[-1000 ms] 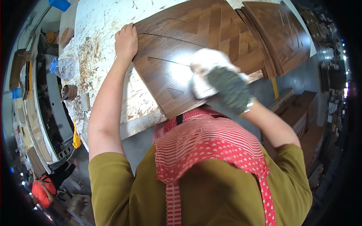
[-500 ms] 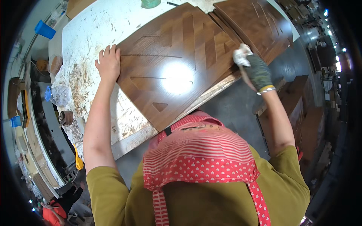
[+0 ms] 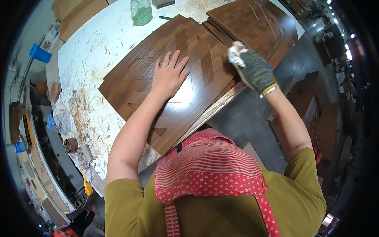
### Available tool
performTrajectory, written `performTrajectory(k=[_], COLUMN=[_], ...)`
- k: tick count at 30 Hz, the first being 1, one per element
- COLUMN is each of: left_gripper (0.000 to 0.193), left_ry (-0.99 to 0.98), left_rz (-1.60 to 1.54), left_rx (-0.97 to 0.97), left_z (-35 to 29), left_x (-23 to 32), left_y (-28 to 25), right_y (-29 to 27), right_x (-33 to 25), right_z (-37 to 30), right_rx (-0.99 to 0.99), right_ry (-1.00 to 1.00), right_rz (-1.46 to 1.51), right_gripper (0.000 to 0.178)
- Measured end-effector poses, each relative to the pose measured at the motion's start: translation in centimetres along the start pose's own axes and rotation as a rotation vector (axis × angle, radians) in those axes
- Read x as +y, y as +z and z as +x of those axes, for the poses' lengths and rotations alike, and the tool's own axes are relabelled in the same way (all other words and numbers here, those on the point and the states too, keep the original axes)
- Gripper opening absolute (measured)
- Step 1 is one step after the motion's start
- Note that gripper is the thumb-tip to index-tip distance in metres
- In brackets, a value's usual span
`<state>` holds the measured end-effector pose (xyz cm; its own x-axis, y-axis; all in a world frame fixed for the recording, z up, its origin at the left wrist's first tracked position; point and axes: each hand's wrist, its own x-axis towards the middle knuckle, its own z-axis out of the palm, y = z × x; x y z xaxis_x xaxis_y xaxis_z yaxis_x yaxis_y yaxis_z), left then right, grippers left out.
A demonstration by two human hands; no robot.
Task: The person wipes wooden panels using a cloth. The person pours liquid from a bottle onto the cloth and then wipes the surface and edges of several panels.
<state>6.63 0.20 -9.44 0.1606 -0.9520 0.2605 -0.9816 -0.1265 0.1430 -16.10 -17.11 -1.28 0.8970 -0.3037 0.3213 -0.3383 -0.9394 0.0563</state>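
A dark brown wooden panel [image 3: 197, 59] with grooved shapes lies on the white, stained table [image 3: 85, 59]. Flat on its face, with fingers spread, rests my bare left hand [image 3: 169, 77]. My right hand [image 3: 256, 71], in a dark green glove with a yellow cuff, is closed around a crumpled white cloth [image 3: 237, 54] at the panel's right edge. Its fingers are partly hidden by the cloth and the glove. Just beyond that hand, a second stack of similar brown panels [image 3: 256, 23] overlaps the right side of the table.
A greenish glass jar [image 3: 141, 12] and a dark block [image 3: 163, 3] stand at the table's far side. An open cardboard box [image 3: 81, 17] is at the far left, near a blue bin [image 3: 40, 53]. A roll of brown tape [image 3: 70, 145] sits by the left edge. Brown boards [image 3: 302, 106] stand on the right.
My left hand has moved from the panel's left edge onto its face. The panel appears shifted leftward in view. My right hand with the cloth has moved slightly left and up.
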Motion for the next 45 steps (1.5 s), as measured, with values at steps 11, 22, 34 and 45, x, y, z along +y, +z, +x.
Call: performTrajectory(k=[11,22,34,45], left_gripper=[0.044,0.043,0.047,0.049], left_ry=[-0.029,0.003,-0.263,-0.491], left_rz=[-0.031,-0.035,-0.044,0.135], left_rx=[0.001,0.041,0.157,0.007], left_z=[-0.2,-0.3,0.1,-2.1], left_x=[0.4,0.5,-7.9,-11.4], left_y=[-0.4,-0.2,-3.0,-2.9], right_y=[2.1,0.8,-2.6,5.0], right_x=[-0.4,-2.5,-1.6,-3.8], right_z=[2.9,7.2,14.4,13.4], right_rx=[0.030,-0.489,-0.203,-0.608], right_ry=[-0.046,-0.234,-0.225,-0.400], right_rz=[0.031,0.122,0.068,1.237], right_gripper=[0.027,0.025,0.027,0.018])
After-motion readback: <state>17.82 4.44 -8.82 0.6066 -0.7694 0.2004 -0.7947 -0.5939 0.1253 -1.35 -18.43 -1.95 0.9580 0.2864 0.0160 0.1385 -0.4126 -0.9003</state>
